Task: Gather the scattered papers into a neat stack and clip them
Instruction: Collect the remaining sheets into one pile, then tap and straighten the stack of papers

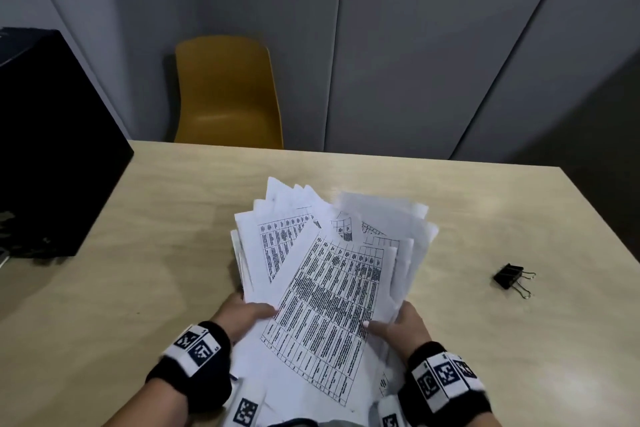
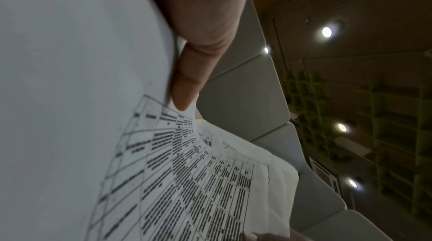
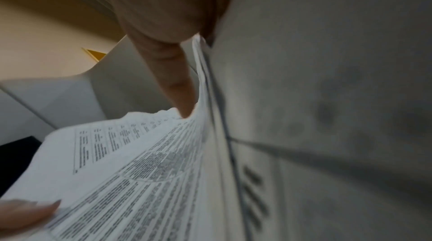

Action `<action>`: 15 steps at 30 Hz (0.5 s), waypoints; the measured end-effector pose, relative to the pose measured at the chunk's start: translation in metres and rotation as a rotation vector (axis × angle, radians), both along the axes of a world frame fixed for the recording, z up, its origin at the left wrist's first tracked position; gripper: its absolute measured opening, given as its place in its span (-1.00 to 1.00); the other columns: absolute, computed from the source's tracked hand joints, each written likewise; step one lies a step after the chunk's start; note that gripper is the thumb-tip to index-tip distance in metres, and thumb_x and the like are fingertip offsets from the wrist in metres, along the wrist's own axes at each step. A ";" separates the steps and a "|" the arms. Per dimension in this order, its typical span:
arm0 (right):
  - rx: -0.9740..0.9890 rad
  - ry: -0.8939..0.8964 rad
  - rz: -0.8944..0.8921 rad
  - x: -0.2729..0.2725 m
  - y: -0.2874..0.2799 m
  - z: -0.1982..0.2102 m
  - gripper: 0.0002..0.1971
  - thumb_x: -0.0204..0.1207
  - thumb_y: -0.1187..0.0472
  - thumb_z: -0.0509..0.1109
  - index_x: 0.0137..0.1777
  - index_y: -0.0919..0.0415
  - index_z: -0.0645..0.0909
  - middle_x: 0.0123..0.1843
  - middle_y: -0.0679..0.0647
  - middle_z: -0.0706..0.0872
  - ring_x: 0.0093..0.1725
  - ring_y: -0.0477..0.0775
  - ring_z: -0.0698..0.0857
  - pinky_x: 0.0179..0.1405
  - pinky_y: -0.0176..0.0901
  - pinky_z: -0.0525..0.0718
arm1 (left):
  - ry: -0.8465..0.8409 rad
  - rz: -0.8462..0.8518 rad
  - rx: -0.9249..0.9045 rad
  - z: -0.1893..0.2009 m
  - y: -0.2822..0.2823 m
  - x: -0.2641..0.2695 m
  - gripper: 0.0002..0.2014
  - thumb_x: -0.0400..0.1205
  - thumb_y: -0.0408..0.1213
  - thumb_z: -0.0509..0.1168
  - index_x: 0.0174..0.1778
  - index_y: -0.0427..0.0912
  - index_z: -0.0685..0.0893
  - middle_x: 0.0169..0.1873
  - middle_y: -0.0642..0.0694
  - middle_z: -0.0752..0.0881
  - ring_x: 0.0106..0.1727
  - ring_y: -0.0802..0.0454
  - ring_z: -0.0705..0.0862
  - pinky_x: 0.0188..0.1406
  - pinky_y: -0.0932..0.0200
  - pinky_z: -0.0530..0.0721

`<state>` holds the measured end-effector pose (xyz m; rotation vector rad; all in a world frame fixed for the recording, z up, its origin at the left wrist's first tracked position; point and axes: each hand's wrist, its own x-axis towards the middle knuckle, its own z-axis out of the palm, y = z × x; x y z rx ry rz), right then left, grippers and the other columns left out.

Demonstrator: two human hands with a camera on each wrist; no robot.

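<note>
A fanned, uneven bundle of white papers [image 1: 325, 274] printed with black tables is lifted above the table, tilted away from me. My left hand [image 1: 244, 314] grips its left edge, thumb on the top sheet. My right hand [image 1: 398, 324] grips the right edge, thumb on top as well. In the left wrist view my thumb [image 2: 191, 71] presses on the papers [image 2: 187, 180]. The right wrist view shows my thumb [image 3: 173, 78] against the sheet edges [image 3: 131, 162]. A black binder clip [image 1: 509, 276] with silver wire handles lies on the table to the right, apart from both hands.
The light wooden table [image 1: 166, 225] ends at a far edge with a yellow chair [image 1: 227, 97] behind it. A black box [image 1: 48, 149] stands at the left. Grey wall panels [image 1: 415, 45] stand beyond the table.
</note>
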<state>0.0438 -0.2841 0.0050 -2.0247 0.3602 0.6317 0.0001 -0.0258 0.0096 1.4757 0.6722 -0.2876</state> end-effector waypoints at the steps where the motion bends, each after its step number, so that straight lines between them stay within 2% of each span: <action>1: -0.054 -0.011 0.032 0.000 0.001 0.002 -0.40 0.25 0.25 0.60 0.26 0.34 0.44 0.17 0.27 0.69 0.10 0.24 0.68 0.19 0.07 0.66 | -0.001 -0.002 0.011 -0.001 -0.001 0.001 -0.70 0.13 -0.47 0.49 -0.22 -0.24 0.71 -0.38 -0.09 0.83 -0.14 -0.14 0.74 0.17 -0.07 0.64; 3: -0.102 -0.004 0.090 0.001 0.003 0.004 -0.45 0.36 0.32 0.52 0.32 0.33 0.40 0.18 0.26 0.67 0.06 0.18 0.64 0.16 -0.03 0.64 | 0.002 -0.015 0.039 0.001 -0.005 0.002 -0.69 0.24 -0.58 0.48 -0.11 -0.34 0.70 -0.20 -0.29 0.81 -0.12 -0.13 0.72 0.08 0.05 0.63; 4: -0.114 0.010 0.098 0.001 0.004 0.005 -0.48 0.39 0.33 0.49 0.32 0.32 0.39 0.16 0.25 0.65 0.03 0.15 0.61 0.14 -0.06 0.63 | -0.009 -0.025 0.049 0.001 -0.005 0.002 -0.66 0.32 -0.60 0.45 0.02 -0.40 0.68 -0.11 -0.34 0.78 -0.04 -0.16 0.71 0.11 0.07 0.60; 6: -0.115 -0.020 0.082 0.001 0.003 0.010 -0.53 0.42 0.29 0.46 0.30 0.31 0.40 0.10 0.19 0.63 0.03 0.15 0.60 0.11 -0.07 0.62 | -0.062 -0.018 0.054 0.002 -0.004 0.001 -0.57 0.35 -0.57 0.44 0.16 -0.45 0.62 -0.06 -0.26 0.74 0.11 -0.17 0.68 0.19 0.07 0.54; 7: -0.104 -0.065 0.066 0.001 0.003 0.014 -0.54 0.42 0.27 0.47 0.28 0.32 0.42 0.11 0.19 0.65 0.05 0.17 0.63 0.13 -0.05 0.63 | -0.101 0.001 0.053 0.008 -0.003 0.001 -0.56 0.31 -0.54 0.45 0.14 -0.43 0.64 -0.05 -0.23 0.74 0.11 -0.15 0.66 0.19 0.08 0.52; 9: -0.047 -0.229 0.010 0.005 0.003 0.027 -0.60 0.39 0.29 0.50 0.20 0.32 0.53 0.11 0.25 0.71 0.09 0.22 0.68 0.18 0.04 0.65 | -0.196 0.048 0.054 0.025 0.000 0.004 -0.65 0.25 -0.52 0.48 -0.04 -0.28 0.69 -0.02 -0.25 0.73 0.09 -0.17 0.67 0.26 -0.01 0.52; 10: 0.021 -0.330 -0.037 0.008 0.003 0.036 -0.69 0.38 0.34 0.51 0.11 0.29 0.59 0.03 0.22 0.76 0.07 0.20 0.71 0.16 0.04 0.66 | -0.248 0.087 0.057 0.035 0.003 0.006 -0.69 0.27 -0.53 0.51 -0.12 -0.20 0.69 -0.07 -0.23 0.76 0.06 -0.18 0.69 0.28 -0.08 0.54; 11: 0.101 -0.419 -0.091 0.011 0.004 0.048 -0.79 0.38 0.40 0.50 -0.01 0.24 0.62 -0.11 0.11 0.79 -0.02 0.11 0.75 0.09 -0.02 0.68 | -0.307 0.138 0.079 0.048 0.003 0.009 -0.72 0.32 -0.55 0.52 -0.14 -0.18 0.70 -0.15 -0.16 0.77 0.02 -0.16 0.71 0.25 -0.07 0.58; 13: 0.264 -0.539 -0.189 0.018 0.008 0.079 -0.80 0.38 0.48 0.47 -0.21 0.16 0.66 -0.35 -0.22 0.75 -0.28 -0.32 0.73 -0.16 -0.33 0.67 | -0.447 0.221 0.181 0.074 0.009 0.015 -0.81 0.41 -0.50 0.47 -0.10 -0.24 0.71 -0.30 -0.01 0.77 -0.07 -0.05 0.71 -0.02 0.24 0.69; 14: 0.344 -0.569 -0.230 0.021 0.010 0.090 -0.75 0.37 0.51 0.46 -0.26 0.11 0.70 -0.36 -0.29 0.73 -0.35 -0.49 0.68 -0.24 -0.50 0.63 | -0.485 0.236 0.215 0.088 0.009 0.017 -0.83 0.42 -0.46 0.46 -0.10 -0.21 0.73 -0.41 0.12 0.77 -0.11 0.03 0.70 -0.21 0.42 0.68; 15: 0.422 -0.571 -0.255 0.025 0.011 0.097 -0.74 0.37 0.52 0.46 -0.25 0.10 0.73 -0.28 -0.27 0.75 -0.36 -0.56 0.65 -0.26 -0.65 0.58 | -0.521 0.229 0.213 0.100 0.010 0.020 -0.82 0.43 -0.46 0.45 -0.14 -0.11 0.75 -0.52 0.26 0.74 -0.16 0.14 0.72 -0.35 0.58 0.60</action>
